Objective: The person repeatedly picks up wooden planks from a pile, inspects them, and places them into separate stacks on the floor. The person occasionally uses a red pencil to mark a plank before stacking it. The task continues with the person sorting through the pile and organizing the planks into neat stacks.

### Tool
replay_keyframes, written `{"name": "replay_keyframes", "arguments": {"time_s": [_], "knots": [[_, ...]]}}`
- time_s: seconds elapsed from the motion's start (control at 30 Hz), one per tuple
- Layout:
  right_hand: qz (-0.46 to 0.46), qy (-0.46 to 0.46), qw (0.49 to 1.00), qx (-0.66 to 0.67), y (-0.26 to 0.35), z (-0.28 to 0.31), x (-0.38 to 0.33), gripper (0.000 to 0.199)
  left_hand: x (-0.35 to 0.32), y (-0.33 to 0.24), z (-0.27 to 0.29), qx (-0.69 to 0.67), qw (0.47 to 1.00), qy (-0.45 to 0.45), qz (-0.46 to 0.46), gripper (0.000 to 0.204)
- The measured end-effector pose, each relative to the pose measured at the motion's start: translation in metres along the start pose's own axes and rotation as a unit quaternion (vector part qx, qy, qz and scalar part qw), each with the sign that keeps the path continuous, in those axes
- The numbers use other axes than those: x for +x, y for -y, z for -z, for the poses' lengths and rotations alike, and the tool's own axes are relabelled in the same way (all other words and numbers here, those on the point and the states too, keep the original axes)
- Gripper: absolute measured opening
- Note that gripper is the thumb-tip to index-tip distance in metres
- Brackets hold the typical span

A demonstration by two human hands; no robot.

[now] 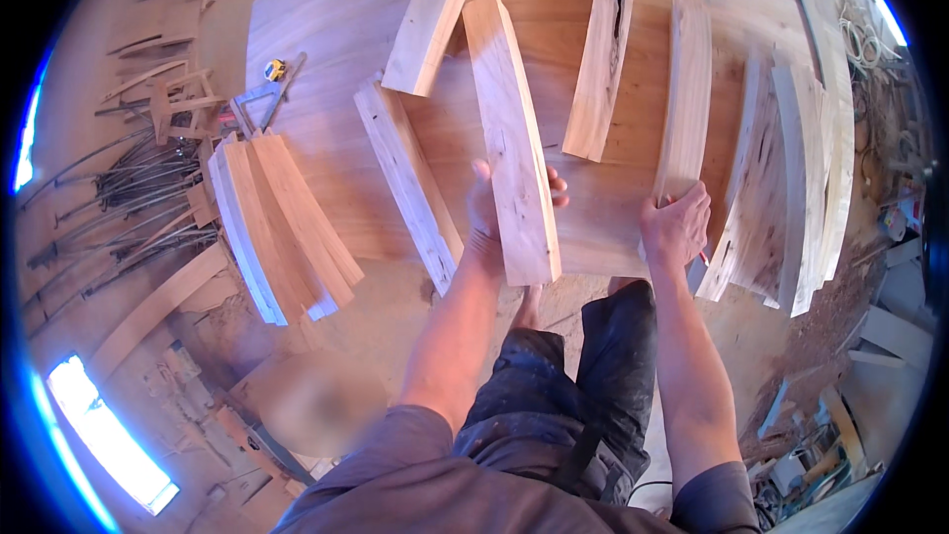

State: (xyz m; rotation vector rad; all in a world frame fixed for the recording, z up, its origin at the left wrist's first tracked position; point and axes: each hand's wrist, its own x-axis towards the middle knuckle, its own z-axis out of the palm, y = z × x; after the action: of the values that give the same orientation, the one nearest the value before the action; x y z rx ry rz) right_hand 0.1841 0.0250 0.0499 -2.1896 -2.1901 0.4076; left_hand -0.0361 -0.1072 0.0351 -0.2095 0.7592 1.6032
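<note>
My left hand (483, 203) is wrapped round a pale wooden board (519, 138) from below, its thumb on one side and its fingertips showing past the other. This board is tilted, with its near end raised over the table edge. Farther right, my right hand (678, 224) is closed on the near end of a second wooden board (686, 89), which lies on the table. A thin red-tipped stick (704, 258) pokes out beside that hand; whether the fingers hold it is unclear. Between the two hands lies a board with a long dark crack (602, 59).
Other boards lie about the wooden worktable (306, 30), with a stack (287, 222) at its left and another stack (803, 188) at its right. A yellow tape measure (275, 69) sits at the far left. Metal bars (129, 188) and offcuts cover the floor beyond.
</note>
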Motion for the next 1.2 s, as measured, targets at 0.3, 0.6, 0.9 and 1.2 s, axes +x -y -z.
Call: {"name": "replay_keyframes", "arguments": {"time_s": [0.3,0.6,0.9,1.2], "knots": [[0.010,-0.012,1.000,0.001,0.000,0.000,0.003,0.052,-0.002,-0.007,-0.017,0.000,0.998,-0.029,-0.058,0.078],[0.000,0.016,1.000,0.013,-0.001,0.005,0.004,0.056,-0.007,0.003,-0.028,0.001,0.998,0.013,-0.061,0.076],[0.027,0.075,0.952,0.295,-0.016,0.053,-0.056,0.075,-0.046,0.011,-0.029,0.057,0.998,-0.021,-0.009,0.085],[0.190,0.171,0.940,0.226,0.021,0.111,-0.137,0.100,-0.027,0.046,-0.088,0.192,0.979,-0.032,-0.066,0.066]]}}
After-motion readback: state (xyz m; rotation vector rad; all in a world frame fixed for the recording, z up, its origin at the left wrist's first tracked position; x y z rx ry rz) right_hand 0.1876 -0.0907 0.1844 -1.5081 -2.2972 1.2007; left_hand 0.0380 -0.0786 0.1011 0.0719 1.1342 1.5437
